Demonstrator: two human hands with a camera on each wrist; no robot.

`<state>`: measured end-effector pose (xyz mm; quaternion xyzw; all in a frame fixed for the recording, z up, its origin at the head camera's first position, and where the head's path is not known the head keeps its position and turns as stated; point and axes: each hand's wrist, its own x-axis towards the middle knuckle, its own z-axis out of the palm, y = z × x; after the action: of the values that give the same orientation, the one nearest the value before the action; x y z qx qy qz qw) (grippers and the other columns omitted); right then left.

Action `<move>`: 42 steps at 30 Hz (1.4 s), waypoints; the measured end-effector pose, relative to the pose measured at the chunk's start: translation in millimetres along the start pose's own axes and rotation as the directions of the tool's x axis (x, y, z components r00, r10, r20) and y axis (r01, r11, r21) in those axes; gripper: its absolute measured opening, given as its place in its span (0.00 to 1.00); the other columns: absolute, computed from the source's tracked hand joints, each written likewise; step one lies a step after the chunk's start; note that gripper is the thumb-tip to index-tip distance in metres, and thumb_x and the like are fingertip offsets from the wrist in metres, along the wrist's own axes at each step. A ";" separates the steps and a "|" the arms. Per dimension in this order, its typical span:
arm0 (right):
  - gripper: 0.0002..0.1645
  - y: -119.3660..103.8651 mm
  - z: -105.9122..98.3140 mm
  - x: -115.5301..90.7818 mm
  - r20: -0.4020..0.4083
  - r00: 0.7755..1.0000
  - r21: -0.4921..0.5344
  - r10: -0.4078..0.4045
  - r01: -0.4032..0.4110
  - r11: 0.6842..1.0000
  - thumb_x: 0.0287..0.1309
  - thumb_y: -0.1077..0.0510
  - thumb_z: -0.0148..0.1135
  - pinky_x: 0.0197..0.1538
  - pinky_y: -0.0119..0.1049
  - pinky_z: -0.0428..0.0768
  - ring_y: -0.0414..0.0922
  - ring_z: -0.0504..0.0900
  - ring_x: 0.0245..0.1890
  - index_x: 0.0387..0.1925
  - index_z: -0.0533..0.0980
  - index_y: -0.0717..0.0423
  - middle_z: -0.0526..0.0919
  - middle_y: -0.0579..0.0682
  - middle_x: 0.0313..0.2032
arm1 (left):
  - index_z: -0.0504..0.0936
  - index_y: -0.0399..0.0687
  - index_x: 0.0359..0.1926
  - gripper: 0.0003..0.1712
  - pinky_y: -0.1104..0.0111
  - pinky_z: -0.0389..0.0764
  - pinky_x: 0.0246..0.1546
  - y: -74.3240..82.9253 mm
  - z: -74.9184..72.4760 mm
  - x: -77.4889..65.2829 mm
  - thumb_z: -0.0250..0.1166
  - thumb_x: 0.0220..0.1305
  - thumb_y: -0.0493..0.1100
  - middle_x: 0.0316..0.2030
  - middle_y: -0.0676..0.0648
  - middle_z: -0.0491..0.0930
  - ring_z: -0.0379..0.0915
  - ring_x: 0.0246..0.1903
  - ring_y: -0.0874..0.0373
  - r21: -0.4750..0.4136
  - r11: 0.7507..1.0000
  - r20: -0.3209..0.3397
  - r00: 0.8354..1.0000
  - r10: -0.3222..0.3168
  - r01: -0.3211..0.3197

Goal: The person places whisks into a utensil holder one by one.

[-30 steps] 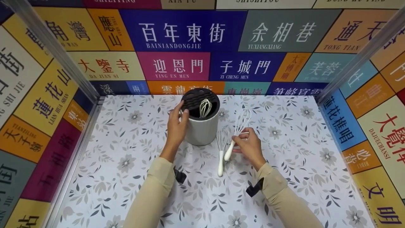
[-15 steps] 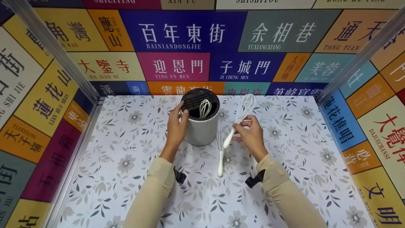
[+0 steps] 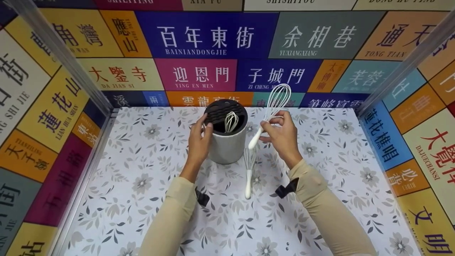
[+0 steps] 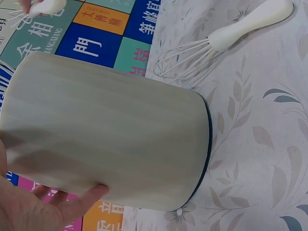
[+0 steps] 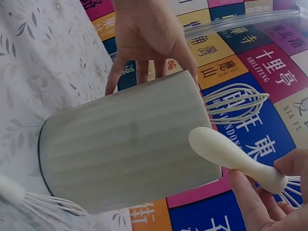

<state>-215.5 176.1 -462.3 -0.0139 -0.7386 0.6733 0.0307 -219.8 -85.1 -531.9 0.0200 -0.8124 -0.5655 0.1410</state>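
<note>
My right hand [image 3: 284, 137] pinches a white whisk [image 3: 253, 140] near the top of its handle, wire loops up and handle end down. In the right wrist view, that whisk's handle [image 5: 231, 154] hangs beside the rim of the grey utensil holder [image 5: 130, 144]. My left hand [image 3: 199, 137] grips the left side of this upright holder [image 3: 227, 147], thumb and fingers spread about it. The holder has a black slotted top, and a whisk's wire head [image 3: 231, 122] sticks out of its large opening. Another whisk [image 3: 248, 181] lies on the table, its wires toward the holder.
A white floral cloth [image 3: 142, 213] covers the table. Walls with coloured sign panels [image 3: 199, 35] close off the back and both sides, with clear corner strips [image 3: 71, 60] between them.
My right hand has lifted the whisk off the table and carried it up and away toward the back wall. The left hand stays on the utensil holder.
</note>
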 end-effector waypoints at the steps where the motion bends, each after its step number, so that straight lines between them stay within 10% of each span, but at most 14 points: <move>1: 0.31 -2.1 0.9 1.2 -0.001 1.000 0.004 -0.010 0.010 1.000 0.62 0.54 0.70 0.36 0.47 0.89 0.50 0.89 0.37 0.57 0.63 0.58 0.77 0.56 0.42 | 0.70 0.55 0.74 0.27 0.52 0.73 0.67 0.3 0.0 -0.1 0.54 0.78 0.51 0.66 0.39 0.72 0.73 0.62 0.46 0.003 1.000 0.002 1.000 -0.002 0.002; 42: 0.25 -24.7 46.9 35.9 0.018 0.977 -0.039 -0.213 0.213 0.976 0.66 0.57 0.65 0.44 0.43 0.89 0.54 0.87 0.48 0.57 0.64 0.54 0.78 0.54 0.47 | 0.68 0.58 0.75 0.27 0.54 0.74 0.64 2.3 -0.9 -1.4 0.53 0.79 0.53 0.66 0.41 0.72 0.73 0.59 0.48 0.012 1.000 0.014 1.000 -0.027 0.027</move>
<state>-253.9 129.4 -441.1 0.0693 -0.7495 0.6511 0.0975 -218.0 -84.9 -529.8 0.0277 -0.8163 -0.5627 0.1273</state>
